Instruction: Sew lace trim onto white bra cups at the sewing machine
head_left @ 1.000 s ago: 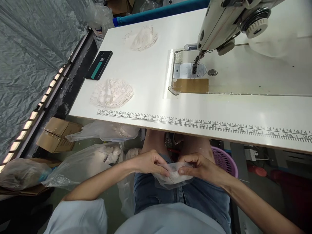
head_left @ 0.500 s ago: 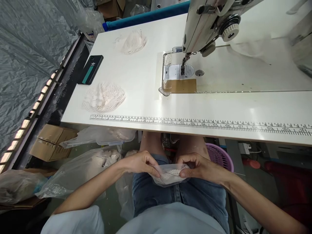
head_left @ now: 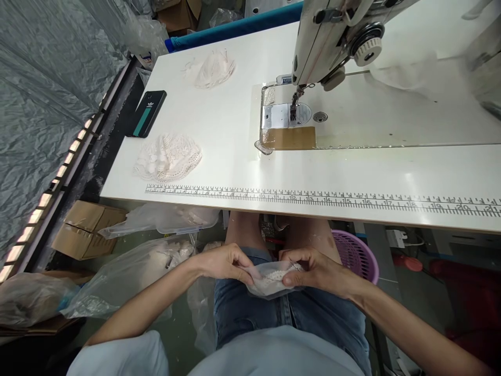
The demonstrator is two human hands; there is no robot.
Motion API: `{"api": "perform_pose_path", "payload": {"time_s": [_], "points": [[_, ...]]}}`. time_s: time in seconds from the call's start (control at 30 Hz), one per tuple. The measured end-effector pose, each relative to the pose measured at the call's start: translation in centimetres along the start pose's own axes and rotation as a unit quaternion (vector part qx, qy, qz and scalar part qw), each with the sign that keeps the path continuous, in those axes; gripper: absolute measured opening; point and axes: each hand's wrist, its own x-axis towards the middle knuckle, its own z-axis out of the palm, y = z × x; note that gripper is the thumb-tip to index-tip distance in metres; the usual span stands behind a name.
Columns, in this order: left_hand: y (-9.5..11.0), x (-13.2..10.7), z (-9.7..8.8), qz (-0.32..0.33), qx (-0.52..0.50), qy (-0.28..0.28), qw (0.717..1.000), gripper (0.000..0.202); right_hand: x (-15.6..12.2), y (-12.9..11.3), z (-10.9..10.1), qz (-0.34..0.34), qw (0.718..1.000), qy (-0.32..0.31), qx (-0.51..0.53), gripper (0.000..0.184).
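Sits at the bench (head_left: 235, 130) with both hands down in the lap, below and clear of its front edge. Pinches the left end of a small clear bag (head_left: 270, 284) with the left hand (head_left: 225, 262), fingers (head_left: 250, 272) closed tight on the plastic. Grips the bag's right end with the right hand (head_left: 319, 269), thumb and fingers shut on the film, knuckles up. Holds the bag between the two hands, over denim shorts (head_left: 313, 318), with white beads inside (a row near the top, too small to count).

On the bench:
- lace piece (head_left: 168, 156) near the front left corner, just behind the printed ruler (head_left: 332, 201) along the front edge
- black phone (head_left: 146, 113) at the left edge
- second pale lace heap (head_left: 213, 68) toward the far left corner
- sewing machine (head_left: 332, 36) over the right half

Under the bench:
- purple basket (head_left: 356, 253) beside the right knee
- clear plastic bags (head_left: 125, 277) and a cardboard box (head_left: 88, 230) on the floor to the left
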Motion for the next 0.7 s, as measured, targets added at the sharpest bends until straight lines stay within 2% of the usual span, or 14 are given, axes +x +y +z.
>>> {"api": "perform_pose_path", "payload": {"time_s": [0.17,0.33,0.5,0.7], "points": [[0.8,0.4,1.0,0.01,0.059,0.037,0.998,0.038,0.2,0.1,0.3,-0.004,1.0,0.002,-0.014,0.024],[1.2,0.8,1.8,0.015,0.085,0.094,0.992,0.026,0.2,-0.1,0.2,0.005,1.0,0.004,-0.029,0.029],[0.6,0.5,1.4,0.007,0.03,0.082,0.996,0.024,-0.2,-0.3,-0.3,0.007,1.0,-0.011,-0.013,0.028],[0.5,0.4,1.2,-0.003,0.032,0.072,0.997,0.03,0.1,-0.4,0.3,0.006,1.0,-0.005,-0.02,0.029]]}}
